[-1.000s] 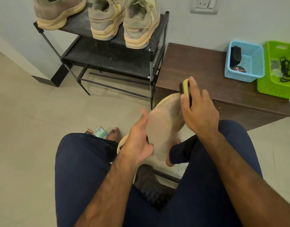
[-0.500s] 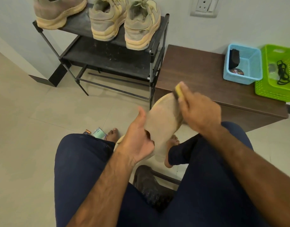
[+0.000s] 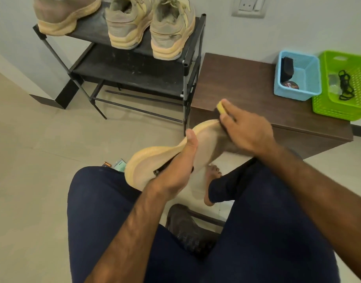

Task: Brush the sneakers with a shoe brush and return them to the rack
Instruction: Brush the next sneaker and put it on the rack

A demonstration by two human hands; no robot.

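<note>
Beige sneaker [image 3: 204, 148] between left hand [image 3: 175, 170], right hand [image 3: 247, 131]

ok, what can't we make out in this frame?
Head view only.
- Brush: the right hand covers it. Only its yellow end shows and the bristles are hidden.
- Sneaker held by the left hand: far end behind the right hand.
- Leftmost shoe on the rack: cut off by the top edge.
- Tin in the blue basket: label too small to read.
</note>
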